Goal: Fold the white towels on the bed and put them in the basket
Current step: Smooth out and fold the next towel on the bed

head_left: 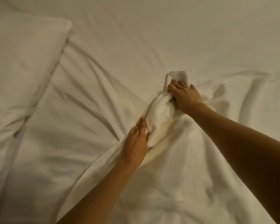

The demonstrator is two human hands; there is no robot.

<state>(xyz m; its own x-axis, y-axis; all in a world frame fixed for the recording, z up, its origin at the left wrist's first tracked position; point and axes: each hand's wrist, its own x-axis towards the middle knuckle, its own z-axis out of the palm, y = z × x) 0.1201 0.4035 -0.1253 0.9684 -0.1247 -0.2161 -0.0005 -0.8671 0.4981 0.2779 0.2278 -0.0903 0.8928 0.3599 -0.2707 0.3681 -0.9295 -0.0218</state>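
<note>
A white towel (160, 117) lies bunched in a long roll on the bed, running from the lower middle up toward the right. My right hand (184, 96) grips its far end, fingers closed in the cloth. My left hand (136, 141) has its fingers straight and together against the near left side of the roll, thumb tucked into the towel's edge. A wider spread of white terry cloth (176, 183) lies under and in front of both arms; whether it is the same towel I cannot tell. The basket is out of sight.
A white pillow (23, 62) lies at the upper left. A rumpled white sheet (79, 126) covers the bed, with a hemmed edge running diagonally past my left wrist. Smooth sheet stretches across the far right.
</note>
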